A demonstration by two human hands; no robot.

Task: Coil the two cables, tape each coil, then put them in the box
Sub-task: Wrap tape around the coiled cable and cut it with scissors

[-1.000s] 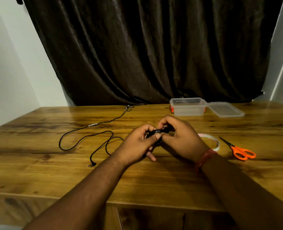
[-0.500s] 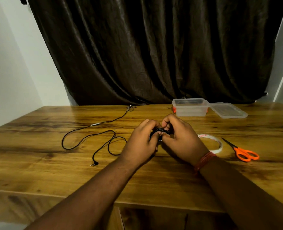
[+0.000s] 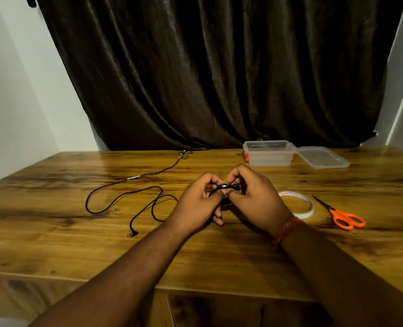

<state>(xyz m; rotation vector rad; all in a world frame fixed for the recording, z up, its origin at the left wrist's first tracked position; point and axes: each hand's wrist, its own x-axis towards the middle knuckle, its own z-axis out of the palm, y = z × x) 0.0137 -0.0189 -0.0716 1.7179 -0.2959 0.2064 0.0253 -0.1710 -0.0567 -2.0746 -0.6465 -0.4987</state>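
Observation:
A small black coiled cable [image 3: 222,188] sits between my two hands above the middle of the wooden table [image 3: 54,232]. My left hand [image 3: 197,202] pinches the coil from the left with thumb on top. My right hand [image 3: 254,197] curls its fingers round the coil from the right. Most of the coil is hidden by my fingers. A second black cable [image 3: 124,197] lies loose and uncoiled on the table to the left, its jack plug at the near end. The clear plastic box [image 3: 269,153] stands open at the back.
The box's clear lid [image 3: 323,157] lies beside the box on its right. A roll of white tape [image 3: 298,204] lies just right of my right hand, with orange-handled scissors [image 3: 342,215] further right. A dark curtain hangs behind the table.
Both hands stay on the coil; my fingers have shifted slightly around it. The loose cable, tape, scissors and box have not moved on the table.

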